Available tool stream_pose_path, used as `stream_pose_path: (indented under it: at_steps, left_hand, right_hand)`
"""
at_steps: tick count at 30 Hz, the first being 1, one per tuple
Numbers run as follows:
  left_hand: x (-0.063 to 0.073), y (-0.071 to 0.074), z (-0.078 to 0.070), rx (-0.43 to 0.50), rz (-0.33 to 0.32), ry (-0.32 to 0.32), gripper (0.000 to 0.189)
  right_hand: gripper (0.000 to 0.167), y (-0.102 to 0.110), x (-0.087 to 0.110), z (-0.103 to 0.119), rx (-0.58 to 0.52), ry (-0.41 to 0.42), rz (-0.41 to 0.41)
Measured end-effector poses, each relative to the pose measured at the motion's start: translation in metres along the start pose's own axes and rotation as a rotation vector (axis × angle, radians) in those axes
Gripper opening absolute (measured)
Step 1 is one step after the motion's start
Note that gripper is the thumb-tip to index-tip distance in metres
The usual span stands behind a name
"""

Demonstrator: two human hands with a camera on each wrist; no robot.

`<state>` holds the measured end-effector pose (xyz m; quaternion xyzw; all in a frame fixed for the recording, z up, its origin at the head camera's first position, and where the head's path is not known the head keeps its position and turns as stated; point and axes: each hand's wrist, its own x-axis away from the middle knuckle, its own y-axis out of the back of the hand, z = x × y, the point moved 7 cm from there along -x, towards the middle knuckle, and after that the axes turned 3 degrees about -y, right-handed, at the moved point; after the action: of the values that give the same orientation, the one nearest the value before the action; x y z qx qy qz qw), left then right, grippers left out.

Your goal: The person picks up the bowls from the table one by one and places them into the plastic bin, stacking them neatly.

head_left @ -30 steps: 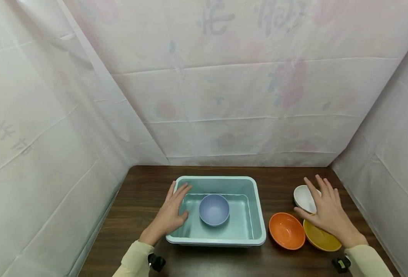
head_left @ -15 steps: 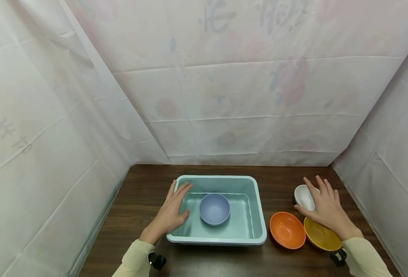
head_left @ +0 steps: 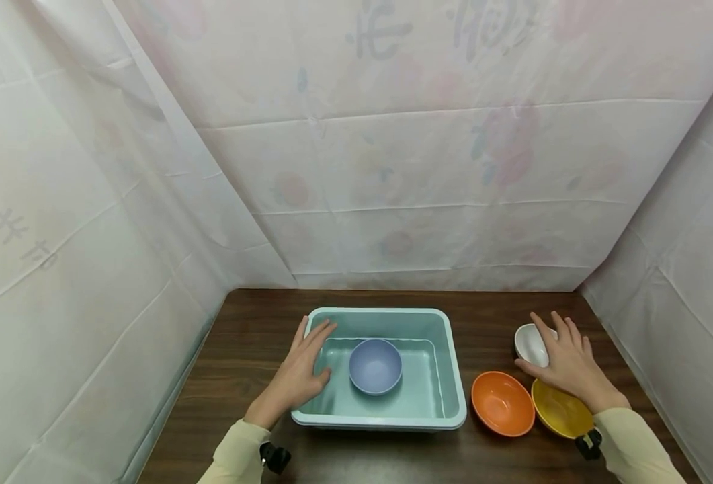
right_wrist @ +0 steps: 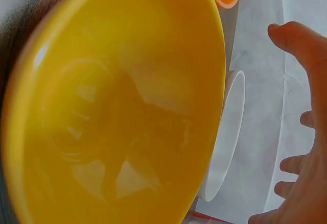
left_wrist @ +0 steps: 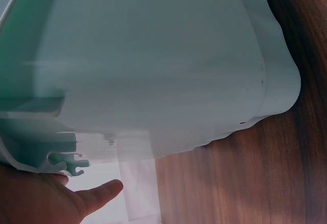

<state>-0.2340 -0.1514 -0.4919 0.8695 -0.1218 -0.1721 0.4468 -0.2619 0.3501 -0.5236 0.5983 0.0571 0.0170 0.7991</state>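
Observation:
My left hand (head_left: 298, 370) lies over the left rim of a pale teal plastic basin (head_left: 453, 376), its fingers spread. In the left wrist view the thumb (left_wrist: 102, 194) sticks out beside the basin's outer wall (left_wrist: 168, 71). A lavender bowl (head_left: 375, 366) sits inside the basin. My right hand (head_left: 574, 370) hovers over the white bowl (head_left: 531, 345) and the yellow bowl (head_left: 562, 411), fingers spread and holding nothing. It hides part of both bowls. The right wrist view shows the yellow bowl (right_wrist: 127, 106) large, with the fingers apart from it.
An orange bowl (head_left: 502, 403) stands between the basin and the yellow bowl. All of it rests on a dark wood-grain table (head_left: 253, 323). White printed sheeting (head_left: 423, 168) hangs behind the table and along both sides.
My right hand and sleeve have drifted slightly left, uncovering a little less of the white bowl. The left hand, basin and bowls stay where they were.

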Motion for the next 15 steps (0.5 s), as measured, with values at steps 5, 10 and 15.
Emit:
stream_pose_path:
  at_steps: [5,10,15]
  left_hand:
    - [0.0008,-0.0001,0.0001,0.005,0.001,0.003,0.083]
    - [0.001,-0.001,0.0004,0.007,0.001,0.004,0.084]
    - [0.0015,-0.0014,0.0003,0.007,0.005,0.006,0.084]
  right_hand:
    - [0.11,-0.003,-0.0038,-0.0038,0.018,-0.008,0.024]
    - [0.11,-0.0065,-0.0056,-0.0062,0.012,-0.025,0.067]
    - [0.109,-0.0093,-0.0068,-0.0085,0.003,-0.046,0.107]
